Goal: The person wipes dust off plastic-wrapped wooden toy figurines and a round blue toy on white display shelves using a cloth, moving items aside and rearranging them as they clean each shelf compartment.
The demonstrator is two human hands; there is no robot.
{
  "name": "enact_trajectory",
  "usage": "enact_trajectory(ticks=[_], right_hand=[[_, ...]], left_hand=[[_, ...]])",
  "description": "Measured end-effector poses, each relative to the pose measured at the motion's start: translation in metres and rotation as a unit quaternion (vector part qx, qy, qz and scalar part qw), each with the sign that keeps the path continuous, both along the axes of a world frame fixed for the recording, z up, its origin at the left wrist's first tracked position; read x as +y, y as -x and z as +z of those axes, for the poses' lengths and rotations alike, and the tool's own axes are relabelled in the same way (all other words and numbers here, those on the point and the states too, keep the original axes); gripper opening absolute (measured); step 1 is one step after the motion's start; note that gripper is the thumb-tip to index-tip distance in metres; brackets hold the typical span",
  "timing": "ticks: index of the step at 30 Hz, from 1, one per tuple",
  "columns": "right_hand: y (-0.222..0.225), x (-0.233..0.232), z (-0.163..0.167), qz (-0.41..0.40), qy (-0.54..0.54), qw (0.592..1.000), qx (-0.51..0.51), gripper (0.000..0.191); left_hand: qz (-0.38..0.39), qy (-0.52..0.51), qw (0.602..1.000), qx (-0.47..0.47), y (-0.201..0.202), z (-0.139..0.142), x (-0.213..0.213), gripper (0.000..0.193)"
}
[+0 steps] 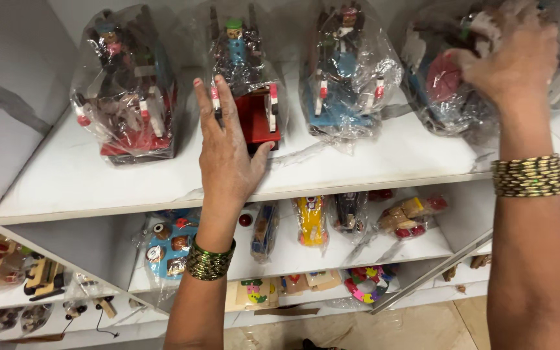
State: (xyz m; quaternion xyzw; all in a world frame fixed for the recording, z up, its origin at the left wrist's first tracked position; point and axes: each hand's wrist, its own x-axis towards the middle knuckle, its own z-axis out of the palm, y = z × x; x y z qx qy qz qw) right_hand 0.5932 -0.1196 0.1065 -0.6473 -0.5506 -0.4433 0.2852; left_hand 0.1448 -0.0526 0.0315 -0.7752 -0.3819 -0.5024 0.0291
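Four wrapped toy carts on my top shelf (98,188): two stand squared, my left hand (228,152) lies flat on the red-based cart (257,116), right hand (510,55) grips the far-right cart (445,81) (unaligned, I judge).

Under the left grip (228,152): red toy cart (254,97), plastic-wrapped, upright. Under the right grip (513,55): blue-and-red wrapped toy (439,84).

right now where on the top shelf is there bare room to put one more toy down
Bare strips: the front edge of the top shelf, left of the left hand, and the front between the blue toy and the right hand. The back row is crowded.
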Motion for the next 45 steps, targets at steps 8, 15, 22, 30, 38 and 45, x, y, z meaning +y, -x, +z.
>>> enact_trajectory(ticks=[8,15,22,30,38,45], right_hand=[[0.075,0.015,0.007,-0.063,0.021,0.997,0.042,0.045],[0.023,0.024,0.009,0.024,0.055,0.998,-0.024,0.023],[-0.105,-0.024,-0.008,0.072,-0.007,0.996,0.044,0.012],[-0.056,-0.052,-0.053,0.004,-0.057,0.997,0.056,0.05],[0.007,-0.08,-0.105,0.146,0.209,0.962,0.103,0.053],[-0.024,-0.142,-0.096,-0.176,0.322,0.912,0.186,0.046]], left_hand=[[0.001,0.02,1.0,-0.003,-0.001,0.003,-0.001,0.135],[0.022,-0.018,0.999,0.019,-0.001,-0.002,0.003,0.137],[0.03,0.016,0.999,0.029,-0.004,-0.003,0.005,0.139],[0.021,0.054,0.998,0.017,-0.005,0.001,-0.001,0.136],[0.02,0.034,0.999,0.025,-0.006,0.005,-0.007,0.134],[0.027,0.022,0.999,0.042,-0.008,0.005,-0.009,0.131]])
